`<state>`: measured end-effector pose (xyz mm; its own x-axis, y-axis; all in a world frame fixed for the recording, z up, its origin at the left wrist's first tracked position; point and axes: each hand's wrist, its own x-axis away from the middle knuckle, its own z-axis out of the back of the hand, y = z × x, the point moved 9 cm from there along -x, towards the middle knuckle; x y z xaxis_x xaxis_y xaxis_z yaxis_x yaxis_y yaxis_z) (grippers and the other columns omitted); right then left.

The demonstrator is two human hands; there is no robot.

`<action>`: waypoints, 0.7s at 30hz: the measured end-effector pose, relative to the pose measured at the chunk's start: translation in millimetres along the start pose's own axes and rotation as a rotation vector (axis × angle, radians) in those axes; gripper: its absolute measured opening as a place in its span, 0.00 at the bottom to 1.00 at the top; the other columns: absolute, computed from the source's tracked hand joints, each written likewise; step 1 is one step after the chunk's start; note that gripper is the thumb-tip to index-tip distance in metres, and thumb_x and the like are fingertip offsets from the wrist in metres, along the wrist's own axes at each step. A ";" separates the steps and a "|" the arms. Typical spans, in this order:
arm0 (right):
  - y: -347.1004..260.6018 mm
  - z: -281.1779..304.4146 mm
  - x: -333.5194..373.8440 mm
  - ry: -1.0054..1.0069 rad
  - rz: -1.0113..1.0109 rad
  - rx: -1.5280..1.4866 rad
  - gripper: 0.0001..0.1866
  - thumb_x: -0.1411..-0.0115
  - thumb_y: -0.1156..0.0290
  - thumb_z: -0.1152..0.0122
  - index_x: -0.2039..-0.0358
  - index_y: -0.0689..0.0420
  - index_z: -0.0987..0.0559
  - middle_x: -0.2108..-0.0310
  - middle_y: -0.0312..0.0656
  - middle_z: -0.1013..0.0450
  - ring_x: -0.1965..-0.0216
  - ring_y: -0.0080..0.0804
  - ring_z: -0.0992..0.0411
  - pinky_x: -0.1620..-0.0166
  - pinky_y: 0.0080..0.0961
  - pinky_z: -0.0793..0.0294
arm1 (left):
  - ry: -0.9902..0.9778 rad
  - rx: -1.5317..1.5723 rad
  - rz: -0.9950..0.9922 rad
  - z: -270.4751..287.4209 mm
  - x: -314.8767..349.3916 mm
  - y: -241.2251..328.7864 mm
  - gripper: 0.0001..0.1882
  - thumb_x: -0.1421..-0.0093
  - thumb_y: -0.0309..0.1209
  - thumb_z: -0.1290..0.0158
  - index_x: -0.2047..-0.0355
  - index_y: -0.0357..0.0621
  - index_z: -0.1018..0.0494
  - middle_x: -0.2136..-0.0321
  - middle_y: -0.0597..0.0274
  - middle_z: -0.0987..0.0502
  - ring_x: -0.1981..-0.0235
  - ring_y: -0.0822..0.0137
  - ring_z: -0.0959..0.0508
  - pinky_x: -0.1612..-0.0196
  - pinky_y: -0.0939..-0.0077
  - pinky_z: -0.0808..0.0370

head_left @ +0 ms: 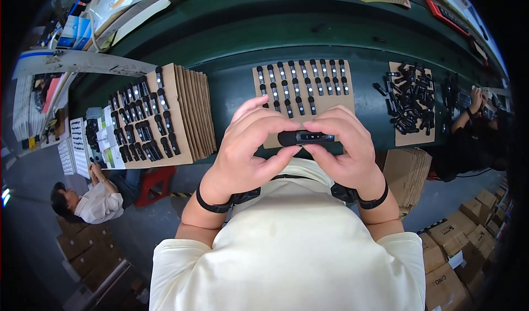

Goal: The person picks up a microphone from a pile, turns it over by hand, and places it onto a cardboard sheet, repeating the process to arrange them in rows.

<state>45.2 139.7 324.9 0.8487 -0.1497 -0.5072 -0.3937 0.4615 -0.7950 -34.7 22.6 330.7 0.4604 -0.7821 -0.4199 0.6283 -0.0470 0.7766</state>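
Between my two hands is a small black clip-on microphone (306, 138) with a rounded foam end toward my left. My left hand (247, 148) pinches the foam end with thumb and index finger. The other end is pinched by my right hand (348, 145), and a row of small light spots shows on the side facing up. Just beyond my hands lies a cardboard sheet (335, 101) bearing rows of similar microphones (295, 86), standing in order with foam ends away from me. My hands hide its near part.
At left, a stack of cardboard sheets (194, 112) carries more microphones (145, 108) in rows. A loose heap of black pieces (409, 98) covers another sheet (414, 139) at right. One person (99, 203) sits far left, another (476, 140) far right. Cartons (446, 291) stand lower right.
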 end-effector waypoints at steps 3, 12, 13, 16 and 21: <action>-5.4 0.1 -1.0 0.016 0.048 0.004 0.19 0.55 0.84 0.31 0.59 0.61 0.22 0.68 0.43 0.24 0.69 0.37 0.28 0.66 0.28 0.30 | 0.003 -0.025 -0.056 0.4 -1.2 6.4 0.15 0.53 0.24 0.35 0.64 0.37 0.24 0.69 0.57 0.21 0.67 0.62 0.21 0.41 0.45 0.36; -10.6 1.5 -1.3 0.011 0.077 -0.017 0.21 0.58 0.86 0.32 0.60 0.61 0.22 0.69 0.42 0.25 0.70 0.36 0.28 0.67 0.28 0.31 | 0.004 -0.034 -0.080 -0.9 -1.4 11.6 0.15 0.56 0.22 0.37 0.65 0.39 0.24 0.72 0.59 0.22 0.69 0.63 0.22 0.41 0.44 0.36; -10.6 1.6 -1.4 0.011 0.076 -0.017 0.21 0.58 0.86 0.32 0.60 0.61 0.22 0.69 0.42 0.25 0.70 0.36 0.28 0.67 0.28 0.31 | 0.006 -0.035 -0.081 -0.8 -1.5 11.8 0.15 0.56 0.22 0.37 0.65 0.39 0.24 0.72 0.59 0.22 0.69 0.63 0.22 0.41 0.44 0.36; -10.6 1.8 -1.9 0.009 0.077 -0.006 0.21 0.58 0.87 0.32 0.60 0.61 0.22 0.68 0.41 0.25 0.70 0.36 0.28 0.67 0.28 0.31 | 0.009 -0.037 -0.082 -0.6 -1.7 11.9 0.15 0.56 0.22 0.37 0.65 0.39 0.24 0.72 0.59 0.22 0.69 0.63 0.22 0.41 0.44 0.35; -10.9 1.9 -3.0 0.010 0.077 0.004 0.21 0.58 0.87 0.32 0.60 0.60 0.22 0.68 0.41 0.25 0.70 0.36 0.28 0.67 0.28 0.31 | 0.020 -0.042 -0.096 -0.5 -1.3 10.9 0.15 0.56 0.22 0.37 0.65 0.39 0.25 0.72 0.59 0.22 0.69 0.63 0.22 0.41 0.44 0.36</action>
<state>47.6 136.7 335.8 0.8124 -0.1220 -0.5702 -0.4566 0.4751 -0.7522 -28.1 23.4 339.5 0.4091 -0.7628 -0.5008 0.6958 -0.0943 0.7120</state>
